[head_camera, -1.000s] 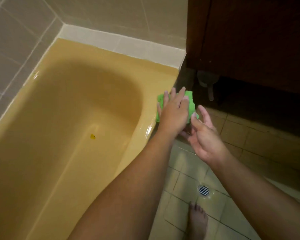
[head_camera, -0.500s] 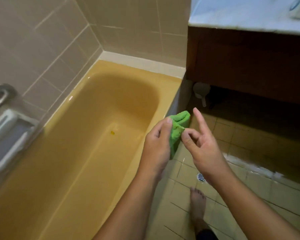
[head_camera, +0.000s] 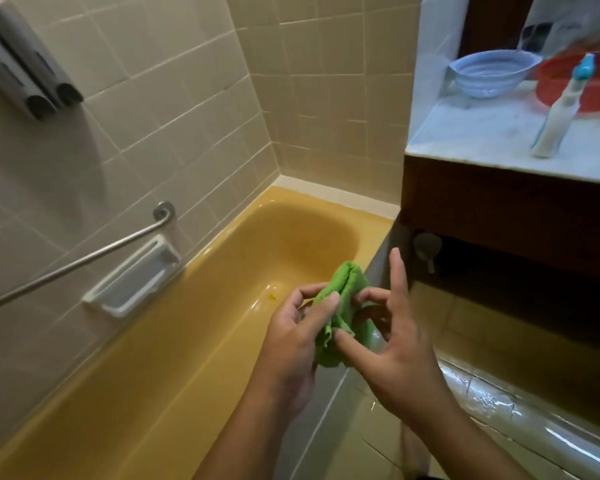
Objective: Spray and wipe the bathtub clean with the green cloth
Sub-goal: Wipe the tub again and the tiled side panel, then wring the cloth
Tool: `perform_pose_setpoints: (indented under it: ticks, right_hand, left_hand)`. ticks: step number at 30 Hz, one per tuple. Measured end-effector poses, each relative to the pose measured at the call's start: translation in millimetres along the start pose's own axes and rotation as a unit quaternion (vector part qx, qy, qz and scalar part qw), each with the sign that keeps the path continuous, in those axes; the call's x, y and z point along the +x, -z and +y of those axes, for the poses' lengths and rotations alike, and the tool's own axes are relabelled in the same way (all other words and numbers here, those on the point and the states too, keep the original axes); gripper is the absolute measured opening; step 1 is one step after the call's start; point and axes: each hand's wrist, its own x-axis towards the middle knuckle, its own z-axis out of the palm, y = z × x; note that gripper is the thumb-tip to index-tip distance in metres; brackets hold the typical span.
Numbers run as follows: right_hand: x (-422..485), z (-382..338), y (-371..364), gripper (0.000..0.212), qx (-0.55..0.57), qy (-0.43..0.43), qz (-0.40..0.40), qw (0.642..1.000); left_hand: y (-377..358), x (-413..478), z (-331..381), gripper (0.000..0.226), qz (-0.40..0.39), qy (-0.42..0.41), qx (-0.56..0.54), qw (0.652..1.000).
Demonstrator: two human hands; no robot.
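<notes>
Green cloth [head_camera: 340,317] bunched and folded between both hands, held in the air over the near rim of the bathtub [head_camera: 174,368], touching neither rim nor basin. Left hand [head_camera: 291,344] gripping it, thumb pressed on the front fold, fingers curled behind and mostly hidden by the fabric. Right hand [head_camera: 395,348] pinching the other side with thumb and bent fingers, index finger sticking straight up, clear of the cloth. Lower end of the cloth lost behind the right thumb. Small yellow speck [head_camera: 272,297] on the tub floor, too small to identify. On the counter [head_camera: 482,133] at right: 1 white bottle with a blue top [head_camera: 561,109], nozzle type hard to make out, 1 pale blue bowl [head_camera: 489,72], 1 red basin [head_camera: 586,88] cut off by the frame edge. Grey wall dispenser [head_camera: 25,74] at top left, also cropped. Grab bar [head_camera: 84,261] and white soap dish [head_camera: 136,282] on the tiled wall beside the tub.
</notes>
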Motion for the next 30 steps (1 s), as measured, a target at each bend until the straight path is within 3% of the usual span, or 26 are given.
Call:
perform_pose_setpoints:
  ticks: [5,10,14,18,20,22,25,28,30]
  right_hand:
    - [-12,-24,14,0.107,0.031,0.026,-0.07,0.997]
    - [-1,-53,36,0.08,0.222,-0.076,-0.071,0.969]
    - [3,-76,44,0.063,0.292,-0.146,-0.066,0.943]
    - [2,-84,39,0.053,0.331,-0.174,-0.116,0.92]
    - [2,-87,36,0.051,0.341,-0.181,-0.133,0.913]
    - [3,-91,30,0.052,0.34,-0.19,-0.139,0.91]
    - [2,-91,22,0.058,0.336,-0.209,-0.136,0.909]
    - [-5,-90,16,0.071,0.325,-0.193,-0.142,0.915]
    - [-16,-87,12,0.084,0.295,-0.168,-0.151,0.928]
  left_hand:
    - [13,-32,16,0.023,0.025,-0.02,-0.038,0.999]
    - [41,-55,25,0.03,0.047,-0.026,-0.058,0.997]
    - [62,-69,28,0.033,0.022,-0.042,0.052,0.998]
    - [57,-84,26,0.041,0.015,-0.122,0.18,0.976]
    - [47,-98,25,0.037,0.06,-0.219,0.24,0.944]
    - [31,-114,25,0.038,0.047,-0.289,0.257,0.921]
    - [7,-129,16,0.053,-0.008,-0.284,0.27,0.92]
    - [-5,-127,5,0.062,0.063,-0.269,0.26,0.925]
    - [-7,-122,5,0.054,0.087,-0.241,0.202,0.945]
